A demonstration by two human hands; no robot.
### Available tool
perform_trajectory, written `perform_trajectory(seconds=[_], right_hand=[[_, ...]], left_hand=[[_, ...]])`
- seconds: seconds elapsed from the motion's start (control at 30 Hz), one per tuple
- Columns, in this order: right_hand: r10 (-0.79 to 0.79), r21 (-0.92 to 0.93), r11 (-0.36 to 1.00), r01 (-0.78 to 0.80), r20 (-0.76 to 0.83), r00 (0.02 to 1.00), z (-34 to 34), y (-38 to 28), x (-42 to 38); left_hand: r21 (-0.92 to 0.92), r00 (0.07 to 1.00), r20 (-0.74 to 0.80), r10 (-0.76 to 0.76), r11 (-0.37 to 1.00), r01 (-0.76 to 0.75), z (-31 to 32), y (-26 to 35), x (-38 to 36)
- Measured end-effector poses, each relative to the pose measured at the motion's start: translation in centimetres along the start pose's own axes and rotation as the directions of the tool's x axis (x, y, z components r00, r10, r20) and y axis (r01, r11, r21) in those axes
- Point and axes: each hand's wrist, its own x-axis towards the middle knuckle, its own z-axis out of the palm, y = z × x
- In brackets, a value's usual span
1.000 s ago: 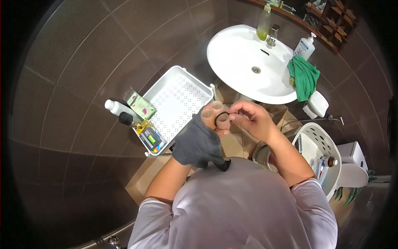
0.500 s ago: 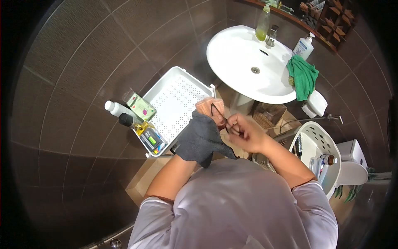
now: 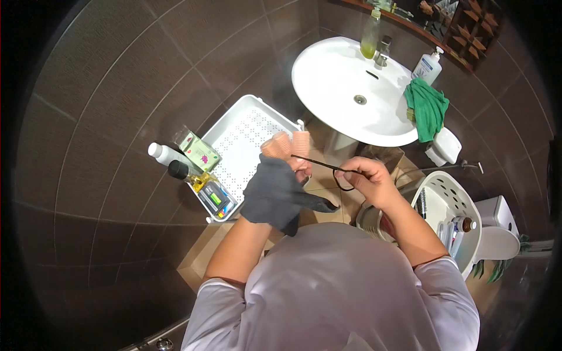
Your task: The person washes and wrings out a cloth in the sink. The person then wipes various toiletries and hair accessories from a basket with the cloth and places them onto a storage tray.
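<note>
A dark grey cloth point(image 3: 270, 190) drapes over my left hand point(image 3: 303, 168), which is closed around several ribbed, peach-coloured cylinders point(image 3: 282, 142). Their exact kind I cannot make out. Most of that hand is hidden by the cloth, with only some fingers showing. My right hand point(image 3: 369, 180) pinches a thin black band point(image 3: 319, 162). A loop of this band hangs under the right fingers, and a straight stretch runs across to the cylinders at my left hand. A white perforated tray point(image 3: 243, 137) lies just beyond my left hand.
Bottles point(image 3: 167, 155) and a green box point(image 3: 199, 150) stand along the tray's left side. Ahead is a white sink point(image 3: 328, 70) with a green cloth point(image 3: 430, 108) over its edge. On the right stands a pale basket point(image 3: 439, 187) with a brush and bottles, beside a toilet point(image 3: 497, 213).
My right hand has moved right, away from my left hand, drawing the black band out straight. The cylinders have fanned apart and moved slightly left with my left hand.
</note>
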Motion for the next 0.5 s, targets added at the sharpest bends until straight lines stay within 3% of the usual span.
perform_trajectory(seconds=[0.03, 0.1, 0.13, 0.17, 0.2, 0.23, 0.3, 0.33, 0.4, 0.43, 0.47, 0.5], right_hand=[[0.000, -0.001, 1.000, 0.000, 0.002, 1.000, -0.3, 0.9, 0.1], [-0.066, -0.234, 0.971, 0.051, -0.056, 0.996, -0.6, 2.3, 0.4], [-0.063, -0.235, 0.971, 0.048, -0.056, 0.996, -0.6, 2.3, 0.4], [0.080, -0.275, 0.957, -0.094, -0.062, 0.995, -0.5, 2.0, 0.5], [0.221, -0.312, 0.921, -0.234, -0.075, 0.972, -0.3, 1.9, 0.6], [0.222, -0.311, 0.921, -0.236, -0.081, 0.972, -0.3, 2.0, 0.8], [-0.058, -0.191, 0.980, 0.049, -0.043, 0.997, -0.5, 2.4, 1.1], [-0.054, -0.192, 0.980, 0.042, -0.059, 0.997, -0.1, 2.2, 1.2], [-0.257, -0.542, 0.795, 0.272, 0.105, 0.961, 0.5, 1.1, 1.1], [-0.126, -0.491, 0.861, 0.135, 0.052, 0.991, 1.2, 0.2, 0.7], [0.007, -0.424, 0.906, -0.014, -0.019, 1.000, 2.0, -0.3, 0.6], [-0.020, -0.454, 0.891, -0.008, -0.057, 0.998, 2.1, 0.5, 0.3]], left_hand=[[-0.339, 1.000, -0.004, -0.010, 0.941, 0.008, 0.4, 0.4, -0.5], [-0.372, 0.998, 0.057, 0.005, 0.928, 0.017, 1.1, 1.2, -1.2], [-0.452, 0.992, 0.124, -0.032, 0.888, 0.085, 1.4, 1.4, -1.3], [-0.522, 0.979, 0.192, -0.063, 0.838, 0.156, 2.0, 1.6, -1.5], [-0.437, 0.985, 0.172, 0.028, 0.898, 0.051, 3.1, 1.9, -2.2], [-0.435, 0.984, 0.177, 0.025, 0.899, 0.056, 3.0, 1.8, -2.2], [-0.521, 0.978, 0.191, -0.078, 0.837, 0.169, 2.7, 1.3, -1.7], [-0.516, 0.975, 0.203, -0.089, 0.837, 0.184, 1.7, 0.1, -1.3], [-0.709, 0.970, 0.196, -0.146, 0.662, 0.243, -1.7, -4.6, 0.4], [-0.206, 0.962, 0.049, -0.268, 0.940, 0.272, -4.4, -7.0, 0.8], [-0.288, 0.992, 0.078, -0.097, 0.951, 0.116, -0.4, -2.1, -1.1], [-0.042, 0.982, 0.162, 0.097, 0.995, -0.091, -0.8, -2.7, -0.9]])
